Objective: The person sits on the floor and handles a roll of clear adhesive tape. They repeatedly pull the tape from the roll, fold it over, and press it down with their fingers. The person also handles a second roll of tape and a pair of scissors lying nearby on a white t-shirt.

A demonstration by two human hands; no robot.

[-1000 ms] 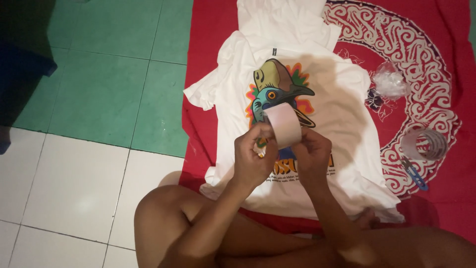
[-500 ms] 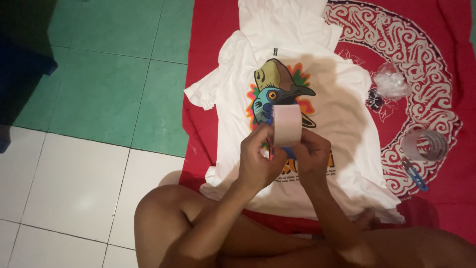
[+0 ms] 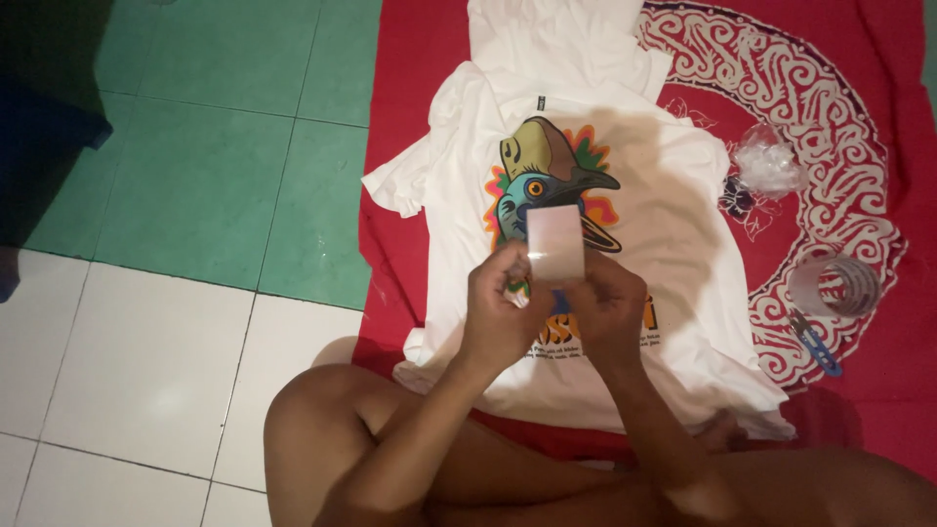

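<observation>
A pale pink roll of tape [image 3: 556, 241] is held edge-on between both hands above a white T-shirt [image 3: 673, 224] with a colourful bird print [image 3: 547, 171]. My left hand [image 3: 498, 307] grips the roll's lower left side, and a small pale bit shows at its fingertips. My right hand [image 3: 607, 303] grips the lower right side. The shirt lies flat on a red patterned cloth [image 3: 859, 107], with a second white garment [image 3: 556, 39] above its collar.
A clear tape roll [image 3: 833, 286] and a small blue tool [image 3: 816, 344] lie on the cloth at right. A crumpled clear plastic bag [image 3: 768, 166] sits further up. Green and white floor tiles [image 3: 176, 293] lie to the left. My bare knees fill the bottom.
The roll has turned in my hands from an angled, ring-showing pose to edge-on and upright. Both hands stay in about the same place over the shirt.
</observation>
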